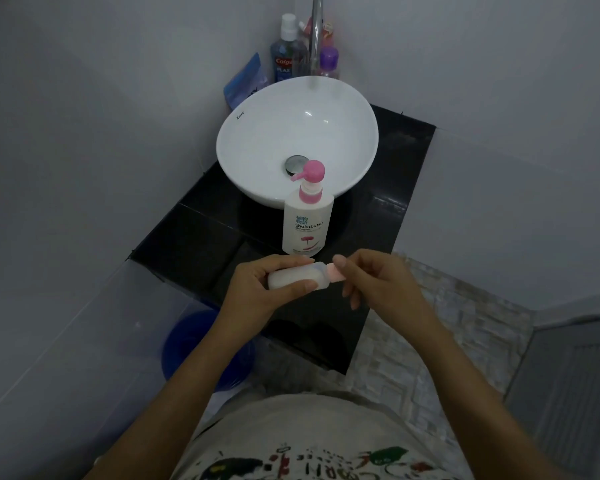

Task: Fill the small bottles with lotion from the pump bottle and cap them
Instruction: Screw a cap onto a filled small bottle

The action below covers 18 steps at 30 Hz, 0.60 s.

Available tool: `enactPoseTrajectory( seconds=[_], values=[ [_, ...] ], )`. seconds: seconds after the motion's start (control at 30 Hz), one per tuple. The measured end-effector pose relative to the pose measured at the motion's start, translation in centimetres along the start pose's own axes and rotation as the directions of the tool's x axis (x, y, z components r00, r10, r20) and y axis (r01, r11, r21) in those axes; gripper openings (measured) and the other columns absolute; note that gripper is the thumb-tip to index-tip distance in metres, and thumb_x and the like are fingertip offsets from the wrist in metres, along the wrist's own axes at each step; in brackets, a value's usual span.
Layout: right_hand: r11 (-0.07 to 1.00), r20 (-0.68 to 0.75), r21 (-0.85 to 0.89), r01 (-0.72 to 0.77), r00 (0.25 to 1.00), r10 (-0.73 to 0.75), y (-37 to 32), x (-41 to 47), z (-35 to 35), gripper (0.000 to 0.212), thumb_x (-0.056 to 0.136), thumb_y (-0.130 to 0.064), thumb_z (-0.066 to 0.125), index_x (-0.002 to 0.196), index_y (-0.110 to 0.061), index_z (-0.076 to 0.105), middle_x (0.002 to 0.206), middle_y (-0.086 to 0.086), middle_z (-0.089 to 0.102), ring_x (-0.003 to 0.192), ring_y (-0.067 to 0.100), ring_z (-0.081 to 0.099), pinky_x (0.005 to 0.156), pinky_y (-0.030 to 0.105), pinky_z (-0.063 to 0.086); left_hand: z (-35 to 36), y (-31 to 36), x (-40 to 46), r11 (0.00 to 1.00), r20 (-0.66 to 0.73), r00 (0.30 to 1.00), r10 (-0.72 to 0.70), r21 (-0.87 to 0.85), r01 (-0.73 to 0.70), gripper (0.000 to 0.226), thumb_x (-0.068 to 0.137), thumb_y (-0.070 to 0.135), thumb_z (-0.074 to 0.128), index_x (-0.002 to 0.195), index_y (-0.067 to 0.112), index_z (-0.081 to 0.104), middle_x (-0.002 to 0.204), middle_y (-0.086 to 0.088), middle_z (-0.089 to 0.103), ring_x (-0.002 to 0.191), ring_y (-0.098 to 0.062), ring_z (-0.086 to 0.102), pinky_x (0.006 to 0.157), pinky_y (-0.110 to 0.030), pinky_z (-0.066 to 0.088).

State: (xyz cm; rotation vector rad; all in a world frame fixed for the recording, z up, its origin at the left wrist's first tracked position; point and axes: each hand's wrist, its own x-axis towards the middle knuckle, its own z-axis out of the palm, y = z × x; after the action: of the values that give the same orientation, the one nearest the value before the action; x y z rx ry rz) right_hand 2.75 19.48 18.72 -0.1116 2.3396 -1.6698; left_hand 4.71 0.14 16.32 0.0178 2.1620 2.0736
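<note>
Pink cap (335,274) pinched in the right hand (378,282) grip meets the neck of the small bottle (293,277), held sideways in the closed left hand (264,289) grip just before the pump bottle (305,226); keep both axes aligned while twisting.

The left hand (257,285) wraps around the small bottle (291,277), so much of its side is hidden. The right hand's fingers (343,268) cover part of the pink cap (336,276), and you cannot tell if it is screwed on. The tap (315,39) is cut off by the top edge. It blocks the bottles (326,60) behind it. The blue tub (187,344) is half hidden by the left arm and the desk (378,216).
</note>
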Motion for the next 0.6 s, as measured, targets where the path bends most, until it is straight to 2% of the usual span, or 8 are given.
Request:
enactPoseTrajectory(
  seconds=[0.1,0.2,0.27,0.33,0.43,0.5,0.6],
  values=[
    [0.996,0.016,0.090,0.012,1.000,-0.014,0.1,-0.2,0.0,0.040,0.080,-0.053,0.050,0.089,-0.017,0.064,0.071,0.002,0.068,0.054,0.014,0.060,0.047,0.014,0.042,0.1,0.0,0.1,1.000,-0.010,1.000,0.002,0.000,-0.002,0.035,0.072,0.013,0.075,0.107,0.012,0.071,0.109,0.000,0.070,0.104,-0.009,0.064,0.081,-0.018,0.053],
    [0.988,0.076,0.135,0.076,0.993,-0.087,0.2,-0.7,-0.4,0.032,0.079,-0.043,0.059,0.101,-0.019,0.064,0.083,0.000,0.070,0.061,0.013,0.063,0.050,0.015,0.046,0.1,0.1,0.0,1.000,-0.008,1.000,0.008,0.005,-0.008,0.033,0.073,0.011,0.074,0.106,0.012,0.070,0.109,0.000,0.070,0.102,-0.008,0.064,0.080,-0.017,0.053],
    [0.994,0.041,0.098,0.048,0.998,-0.053,0.6,-0.7,-0.2,0.027,0.079,-0.039,0.061,0.095,-0.017,0.066,0.073,-0.002,0.070,0.054,0.010,0.061,0.048,0.012,0.044,0.2,0.2,-0.1,1.000,0.005,1.000,0.014,0.019,-0.014,0.033,0.073,0.013,0.074,0.105,0.014,0.070,0.108,0.001,0.070,0.101,-0.005,0.064,0.079,-0.015,0.052],
    [0.998,-0.031,0.064,-0.018,0.999,0.020,0.8,-0.6,0.3,0.029,0.077,-0.046,0.060,0.086,-0.018,0.065,0.062,-0.005,0.067,0.046,0.007,0.058,0.044,0.010,0.042,0.4,0.1,-0.2,1.000,-0.001,1.000,-0.001,-0.006,0.001,0.032,0.071,0.014,0.074,0.103,0.016,0.071,0.107,0.005,0.070,0.100,-0.002,0.064,0.078,-0.014,0.052],
    [0.998,-0.058,0.063,-0.020,0.998,0.024,0.8,-0.9,0.7,0.038,0.073,-0.053,0.059,0.090,-0.019,0.065,0.067,-0.006,0.068,0.048,0.006,0.059,0.045,0.010,0.042,0.5,-0.1,-0.3,0.997,-0.018,0.999,-0.032,-0.069,0.031,0.034,0.065,0.022,0.074,0.099,0.021,0.071,0.103,0.009,0.071,0.100,-0.002,0.065,0.078,-0.014,0.052],
    [0.996,-0.033,0.089,-0.012,0.999,0.015,1.0,-1.2,0.7,0.029,0.079,-0.040,0.062,0.097,-0.016,0.065,0.072,-0.004,0.069,0.051,0.007,0.060,0.045,0.010,0.042,0.5,-0.3,-0.3,0.999,-0.003,1.000,-0.021,-0.035,0.021,0.035,0.064,0.026,0.074,0.099,0.023,0.071,0.103,0.006,0.070,0.100,-0.003,0.064,0.077,-0.014,0.052],
    [0.992,-0.041,0.099,-0.079,0.996,0.084,1.5,-1.6,1.1,0.014,0.088,-0.023,0.060,0.096,-0.012,0.066,0.072,0.001,0.067,0.049,0.007,0.057,0.042,0.012,0.040,0.7,-0.9,-0.5,1.000,0.008,1.000,-0.021,0.014,0.021,0.035,0.062,0.029,0.075,0.097,0.025,0.071,0.104,0.000,0.069,0.099,-0.005,0.064,0.073,-0.014,0.053]
  ],
)
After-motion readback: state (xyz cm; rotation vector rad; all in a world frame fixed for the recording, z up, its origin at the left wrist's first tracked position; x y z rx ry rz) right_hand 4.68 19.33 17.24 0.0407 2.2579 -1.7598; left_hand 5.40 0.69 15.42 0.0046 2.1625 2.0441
